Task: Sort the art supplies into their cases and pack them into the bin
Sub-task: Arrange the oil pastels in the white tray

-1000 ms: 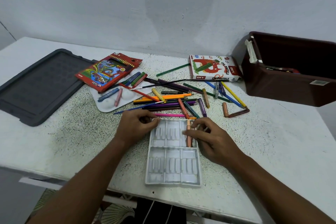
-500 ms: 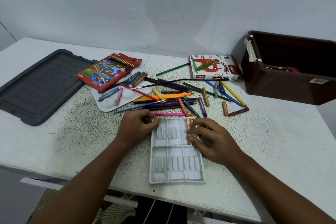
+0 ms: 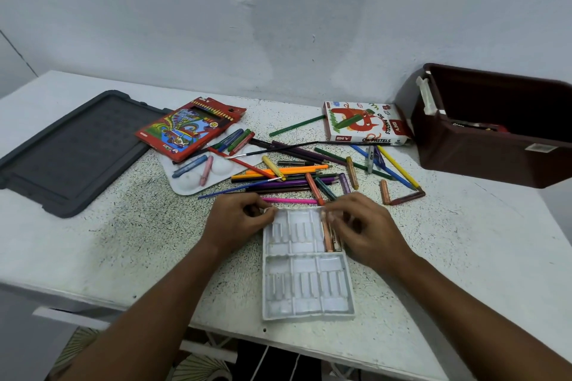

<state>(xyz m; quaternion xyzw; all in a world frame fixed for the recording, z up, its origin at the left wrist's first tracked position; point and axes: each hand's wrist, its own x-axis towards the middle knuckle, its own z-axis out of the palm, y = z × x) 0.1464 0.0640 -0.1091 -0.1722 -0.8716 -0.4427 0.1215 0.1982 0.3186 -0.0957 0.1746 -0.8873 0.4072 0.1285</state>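
A white plastic pastel tray lies near the table's front edge. My left hand pinches its far left corner. My right hand rests on the tray's far right compartment, fingers on an orange pastel and a darker one beside it. Beyond the tray lies a loose pile of coloured pencils, pastels and brushes. The oil pastels box sits at the back. A red coloured-pencil case lies on a white palette. The dark red bin stands at the right.
A dark grey bin lid lies flat at the left. The white table ends close to my body, with chair parts below. Two more pastels lie right of the pile. The wall runs directly behind the table.
The tray has slid a little to the right and turned. A second, darker pastel now lies beside the orange one under my right fingers. My left hand stays at the corner.
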